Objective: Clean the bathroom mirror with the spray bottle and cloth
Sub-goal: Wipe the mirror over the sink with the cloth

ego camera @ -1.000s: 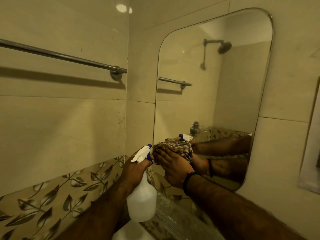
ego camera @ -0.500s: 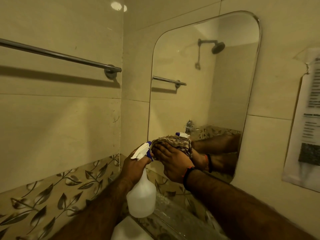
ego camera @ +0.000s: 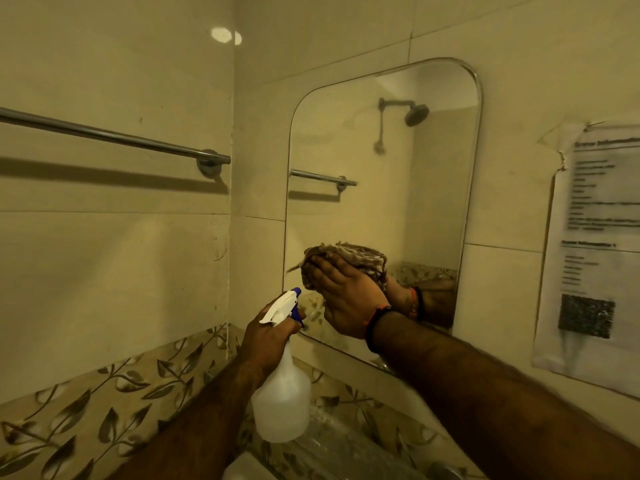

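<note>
One mirror (ego camera: 433, 168), one spray bottle (ego camera: 282, 403), one cloth (ego camera: 349, 252), one towel rail (ego camera: 104, 135), one notice (ego camera: 588, 254) — two hands, left (ego camera: 273, 336), right (ego camera: 346, 296).

Bunched brown cloth (ego camera: 349, 254) on mirror (ego camera: 381, 202); spray bottle (ego camera: 282, 403) below-left

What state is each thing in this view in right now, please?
mirror: fixed to the wall, cloth against its lower left.
cloth: bunched, pressed to the mirror.
spray bottle: held roughly upright by its neck, nozzle toward the mirror.
left hand: grips the spray bottle.
right hand: fingers flat, pressing the cloth.
towel rail: wall-mounted, bare where visible.
paper notice: stuck to the wall, print blurred.
</note>
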